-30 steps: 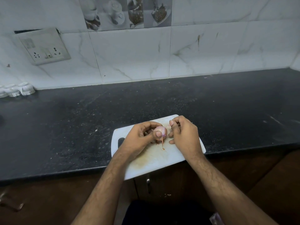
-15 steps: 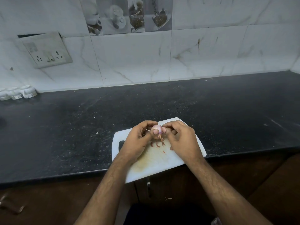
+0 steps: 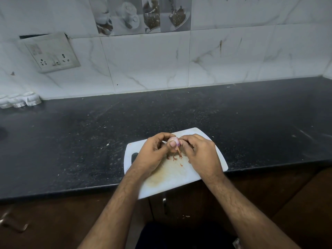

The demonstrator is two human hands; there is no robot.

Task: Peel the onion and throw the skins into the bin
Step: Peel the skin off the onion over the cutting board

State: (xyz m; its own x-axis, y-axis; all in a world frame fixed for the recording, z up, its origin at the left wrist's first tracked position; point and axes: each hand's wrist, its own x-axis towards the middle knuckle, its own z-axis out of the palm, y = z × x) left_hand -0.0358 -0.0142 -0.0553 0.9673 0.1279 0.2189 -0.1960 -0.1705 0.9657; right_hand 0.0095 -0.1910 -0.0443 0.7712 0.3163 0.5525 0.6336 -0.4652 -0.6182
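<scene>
Peeling underway, skins not binned.
Left hand grips the onion; right hand pinches a skin strip. Next, likely pull it free.

Compared with a second ago, the right hand is drawn in against the onion, its fingertips now pinching at the bulb's right side beside the left hand. More reddish skin scraps lie on the cutting board beneath the bulb.
</scene>
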